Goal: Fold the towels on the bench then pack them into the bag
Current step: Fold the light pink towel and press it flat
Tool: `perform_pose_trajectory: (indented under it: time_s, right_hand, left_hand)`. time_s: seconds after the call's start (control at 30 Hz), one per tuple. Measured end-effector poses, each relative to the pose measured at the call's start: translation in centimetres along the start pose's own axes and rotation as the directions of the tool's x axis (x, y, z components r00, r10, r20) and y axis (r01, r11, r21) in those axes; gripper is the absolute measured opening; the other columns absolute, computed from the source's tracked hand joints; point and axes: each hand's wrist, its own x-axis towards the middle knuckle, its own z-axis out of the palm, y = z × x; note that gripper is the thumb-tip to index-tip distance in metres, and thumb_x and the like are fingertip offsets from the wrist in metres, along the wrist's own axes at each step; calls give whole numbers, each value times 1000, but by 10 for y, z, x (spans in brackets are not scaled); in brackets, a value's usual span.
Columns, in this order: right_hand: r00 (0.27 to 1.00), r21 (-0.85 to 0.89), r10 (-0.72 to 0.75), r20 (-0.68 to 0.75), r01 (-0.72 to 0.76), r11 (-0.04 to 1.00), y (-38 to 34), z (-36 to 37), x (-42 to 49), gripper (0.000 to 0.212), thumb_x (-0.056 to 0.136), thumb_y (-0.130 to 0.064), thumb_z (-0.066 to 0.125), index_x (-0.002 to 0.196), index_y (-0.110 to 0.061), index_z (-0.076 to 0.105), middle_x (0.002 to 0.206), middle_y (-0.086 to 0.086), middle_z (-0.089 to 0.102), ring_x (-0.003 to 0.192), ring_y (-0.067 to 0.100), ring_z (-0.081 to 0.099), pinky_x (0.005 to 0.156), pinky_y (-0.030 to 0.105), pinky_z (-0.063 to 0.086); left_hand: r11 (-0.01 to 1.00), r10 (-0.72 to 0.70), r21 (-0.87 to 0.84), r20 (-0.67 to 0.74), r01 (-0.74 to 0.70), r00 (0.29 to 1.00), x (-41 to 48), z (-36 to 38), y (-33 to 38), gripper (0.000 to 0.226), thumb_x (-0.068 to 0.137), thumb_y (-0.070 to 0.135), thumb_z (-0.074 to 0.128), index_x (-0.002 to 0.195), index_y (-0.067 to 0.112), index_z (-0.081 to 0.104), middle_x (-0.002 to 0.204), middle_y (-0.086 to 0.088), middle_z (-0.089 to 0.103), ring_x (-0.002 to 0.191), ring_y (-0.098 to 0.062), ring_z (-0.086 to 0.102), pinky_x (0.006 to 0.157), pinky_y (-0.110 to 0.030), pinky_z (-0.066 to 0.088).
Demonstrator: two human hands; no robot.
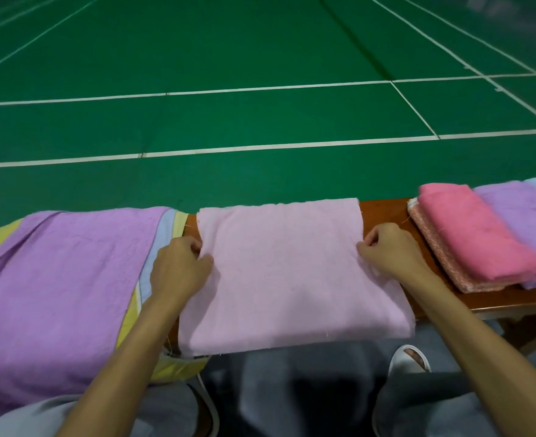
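A pale pink towel (285, 272) lies folded flat across the brown wooden bench (383, 212), its near edge hanging over the front. My left hand (180, 269) pinches its left edge with curled fingers. My right hand (393, 250) pinches its right edge the same way. To the left, a purple towel (58, 288) lies spread over light blue and yellow ones. No bag shows in the head view.
At the right end of the bench sit folded towels: a bright pink one (478, 238) on a patterned one, then a purple one (522, 222) and a light blue one. Green court floor (229, 58) with white lines lies beyond. My knees and a white slipper (410, 361) are below.
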Motion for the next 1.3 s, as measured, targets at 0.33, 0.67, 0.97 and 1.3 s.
perform_pose_trajectory:
  time_s: [0.33, 0.67, 0.97, 1.3]
  right_hand:
    - [1000, 411, 20, -17, -11, 912, 17, -8, -2, 9, 102, -21, 60, 106, -16, 54, 89, 6, 61, 74, 19, 55, 60, 29, 40]
    - [891, 860, -359, 279, -65, 506, 38, -61, -11, 45, 87, 8, 64, 129, -6, 66, 108, 18, 77, 94, 23, 75, 78, 28, 62]
    - [935, 811, -345, 83, 138, 569, 32, -89, -20, 31, 82, 3, 70, 110, -11, 72, 98, 7, 80, 86, 11, 76, 73, 19, 59]
    - [881, 384, -394, -262, 470, 795, 21, -101, -13, 14, 94, -17, 73, 97, -29, 79, 59, -2, 69, 48, 3, 51, 54, 21, 43]
  left_hand:
    - [921, -134, -326, 252, 215, 958, -1, -24, 7, 22, 99, 31, 68, 105, 16, 53, 104, -7, 64, 87, -24, 60, 71, -36, 48]
    - [672, 160, -720, 366, 170, 917, 7, -68, -14, 49, 73, -9, 76, 118, 9, 74, 106, -15, 78, 98, -29, 74, 84, -32, 62]
    - [808, 256, -560, 56, -182, 965, -8, -86, -3, 33, 76, -2, 84, 91, 25, 76, 79, 13, 78, 74, -4, 75, 65, -13, 57]
    - [878, 278, -380, -90, -291, 956, -3, -96, 5, 12, 84, 27, 82, 84, 35, 73, 54, -2, 70, 44, -11, 63, 51, -23, 50]
